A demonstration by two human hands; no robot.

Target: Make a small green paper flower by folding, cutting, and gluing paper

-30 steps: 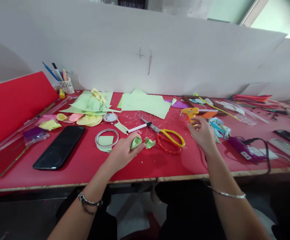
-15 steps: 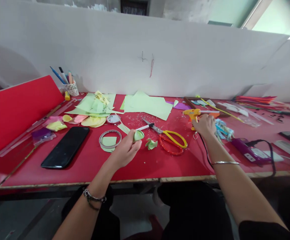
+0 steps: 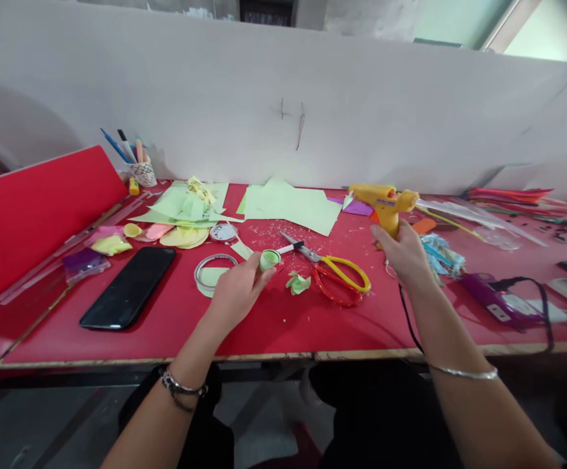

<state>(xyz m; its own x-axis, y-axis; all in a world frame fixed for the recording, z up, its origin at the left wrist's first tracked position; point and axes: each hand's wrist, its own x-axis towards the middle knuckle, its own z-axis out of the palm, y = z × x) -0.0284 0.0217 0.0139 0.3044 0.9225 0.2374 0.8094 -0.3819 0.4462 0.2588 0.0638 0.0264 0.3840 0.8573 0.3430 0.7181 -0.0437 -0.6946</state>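
My left hand (image 3: 238, 286) is closed around a small rolled piece of pale green paper (image 3: 270, 259), its round open end facing up. A white pen with a black cap (image 3: 290, 247) shows just behind the roll. My right hand (image 3: 403, 251) grips a yellow glue gun (image 3: 383, 202) by its handle, raised above the table with the nozzle toward the left. Its black cord (image 3: 410, 322) hangs down past my wrist. Between my hands lie scissors (image 3: 344, 277) with red and yellow handles and a small curled green paper piece (image 3: 297, 283).
A black phone (image 3: 129, 286) and a tape roll (image 3: 215, 273) lie at left, near pale green sheets (image 3: 290, 207) and yellow paper circles (image 3: 184, 237). Blue-white scraps (image 3: 442, 255) and a purple power strip (image 3: 500, 299) are at right. A pen cup (image 3: 142, 174) stands by the white partition.
My right hand has lifted the glue gun off the table, and it now sits higher in the grip. My left hand has stayed nearly still with the paper roll.
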